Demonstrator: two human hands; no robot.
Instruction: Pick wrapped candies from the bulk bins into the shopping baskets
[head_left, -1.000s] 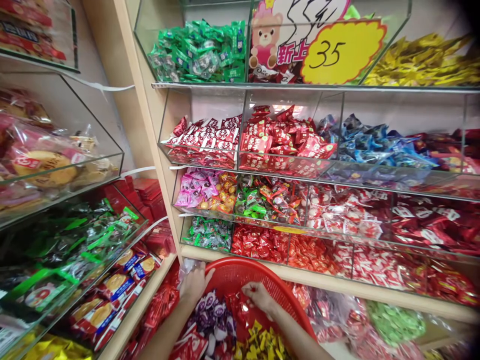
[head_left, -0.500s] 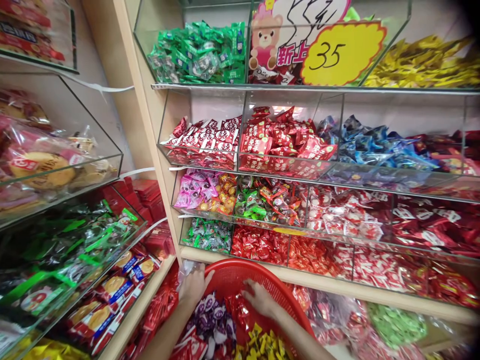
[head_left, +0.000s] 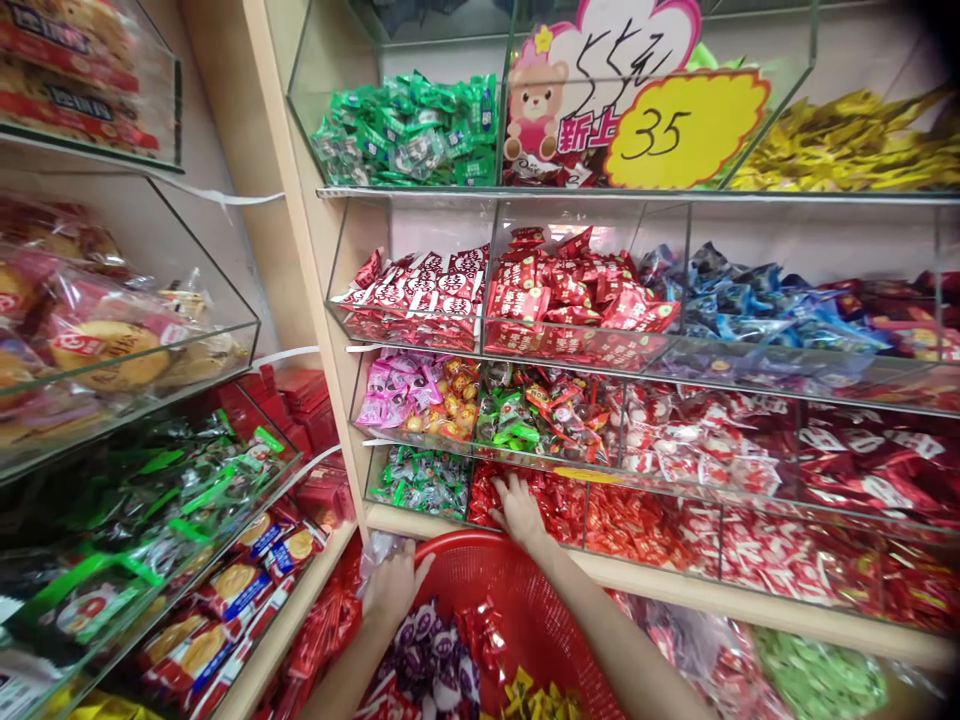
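My left hand (head_left: 394,586) grips the left rim of a red plastic basket (head_left: 551,600), its thumb apart over the inner side. A bit of clear plastic bag (head_left: 379,548) shows beside its fingers. Inside the basket lie purple-and-white wrapped candies (head_left: 431,650), a few red-wrapped candies (head_left: 484,635) and yellow-wrapped candies (head_left: 541,695). Beyond the far rim, my right hand (head_left: 519,512) reaches into a low bin of red-wrapped candies (head_left: 559,500). Its fingers are apart, touching or just above the candies, and no candy shows in them.
Clear-walled bins rise in tiers ahead, with green candies (head_left: 431,485) left of my right hand and orange-red candies (head_left: 634,525) to its right. A wooden shelf edge (head_left: 637,575) runs below. Bagged biscuits (head_left: 112,350) fill the left-hand shelves. A yellow price sign (head_left: 686,130) hangs above.
My right hand has moved from over the basket, up and forward across its far rim, into the red candy bin. More red candies show in the basket. The left hand stays at the rim.
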